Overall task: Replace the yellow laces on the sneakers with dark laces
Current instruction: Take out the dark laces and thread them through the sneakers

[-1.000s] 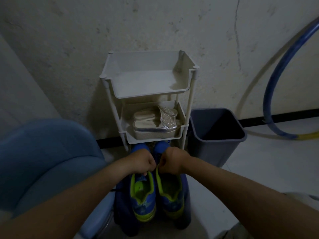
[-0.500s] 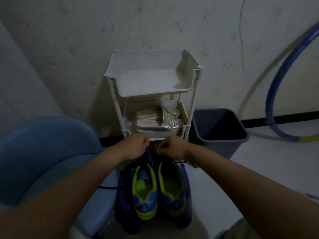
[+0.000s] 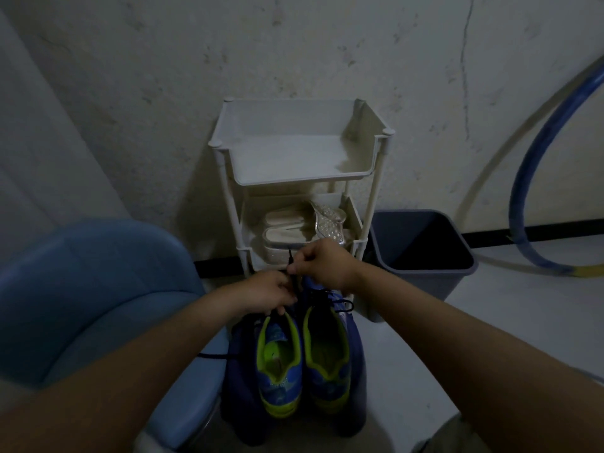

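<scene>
Dim room, low light: cracked plaster wall (image 3: 294,44) across the top of frame, pale floor (image 3: 425,371) below.

- White plastic rack (image 3: 379,178) at centre, against the wall. Silver sandals (image 3: 287,233) on its middle shelf.
- Grey bin (image 3: 421,256) just right of the rack. Blue hoop (image 3: 523,191) leans at the right edge. Blue chair (image 3: 81,289) fills the lower left.
- Left sneaker (image 3: 279,371) and right sneaker (image 3: 327,361) stand side by side on the floor at lower centre, toes toward the rack, heels toward the camera.
- Only their lining shows yellow-green; no yellow lace can be made out.

Hands, both just above the toe end of the left sneaker:
- Left hand (image 3: 268,294): fingers curled down, gripping the dark lace (image 3: 290,259) low at the shoe.
- Right hand (image 3: 323,266): pinches the same lace a little higher, its tip poking up.
- A dark loop (image 3: 344,305) lies on the right sneaker. A loose strand (image 3: 212,355) trails left toward the chair.

Judgement: lacing or tying of the left sneaker is under way.

Risks:
- Poor light hides the eyelets, so one could be skipped or the lace crossed wrongly.
- An uneven pull would leave one end short.
- The trailing strand could snag on the chair edge and drag the shoe.
- A hard tug could tip the shoe into its neighbour.
</scene>
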Demonstrator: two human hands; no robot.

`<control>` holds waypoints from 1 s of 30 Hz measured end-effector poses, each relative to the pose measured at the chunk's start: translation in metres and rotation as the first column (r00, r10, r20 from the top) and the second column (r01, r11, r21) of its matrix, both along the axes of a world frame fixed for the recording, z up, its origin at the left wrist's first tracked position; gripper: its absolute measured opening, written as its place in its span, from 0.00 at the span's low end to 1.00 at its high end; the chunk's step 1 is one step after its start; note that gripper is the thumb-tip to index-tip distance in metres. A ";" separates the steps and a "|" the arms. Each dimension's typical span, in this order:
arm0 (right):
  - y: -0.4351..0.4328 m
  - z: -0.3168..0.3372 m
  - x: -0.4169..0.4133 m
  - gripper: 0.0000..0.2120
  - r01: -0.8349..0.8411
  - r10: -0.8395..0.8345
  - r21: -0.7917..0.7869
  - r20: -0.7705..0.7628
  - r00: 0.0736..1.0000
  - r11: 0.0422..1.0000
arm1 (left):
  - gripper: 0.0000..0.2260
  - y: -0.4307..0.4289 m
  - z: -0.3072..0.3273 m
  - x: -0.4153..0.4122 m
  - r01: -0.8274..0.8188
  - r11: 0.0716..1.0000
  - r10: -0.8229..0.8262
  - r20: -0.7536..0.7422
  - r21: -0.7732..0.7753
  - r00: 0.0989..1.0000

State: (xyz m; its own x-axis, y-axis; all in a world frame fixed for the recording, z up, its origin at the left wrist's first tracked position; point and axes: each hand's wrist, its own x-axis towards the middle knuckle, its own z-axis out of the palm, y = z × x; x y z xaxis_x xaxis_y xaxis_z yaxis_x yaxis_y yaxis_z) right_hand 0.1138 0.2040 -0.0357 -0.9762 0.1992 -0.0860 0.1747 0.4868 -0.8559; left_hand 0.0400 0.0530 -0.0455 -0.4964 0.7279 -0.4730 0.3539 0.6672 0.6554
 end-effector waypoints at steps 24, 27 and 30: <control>-0.006 -0.021 -0.007 0.13 -0.414 0.192 0.371 0.507 0.840 0.831 | 0.16 -0.009 0.016 0.003 -0.653 0.691 0.401 0.587 0.310 0.703; -0.009 -0.028 -0.008 0.17 -0.467 0.170 0.466 0.547 0.820 0.751 | 0.17 -0.011 0.012 0.001 -0.782 0.585 0.390 0.769 0.217 0.506; -0.014 -0.029 -0.010 0.17 -0.468 0.168 0.517 0.523 0.836 0.717 | 0.16 -0.015 0.009 -0.005 -0.792 0.578 0.413 0.768 0.196 0.491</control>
